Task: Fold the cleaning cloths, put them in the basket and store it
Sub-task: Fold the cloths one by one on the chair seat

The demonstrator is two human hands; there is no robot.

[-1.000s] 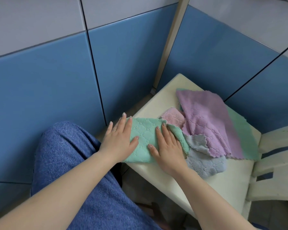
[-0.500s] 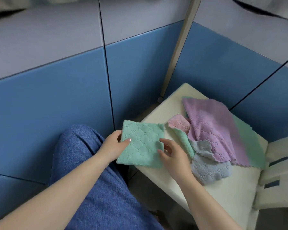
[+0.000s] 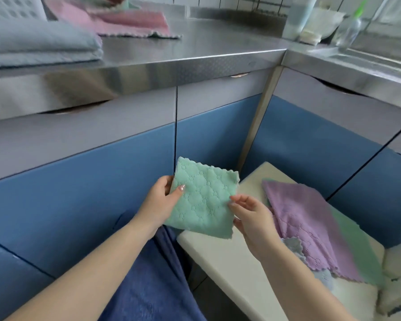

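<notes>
Steel counter (image 3: 195,49) tops blue cabinets (image 3: 83,193); cream chair (image 3: 229,258) beside.

- I see the folded green cloth (image 3: 203,199), a quilted square with scalloped edges, held up in the air above the stool's edge.
- On the stool lie the unfolded ones: a purple cloth (image 3: 303,225) on top, a green cloth (image 3: 354,246) beneath it, and a grey cloth (image 3: 293,247) peeking out below.
- Up on the tabletop I see a folded grey cloth (image 3: 39,46) and a pink cloth (image 3: 116,22), blurred.
</notes>
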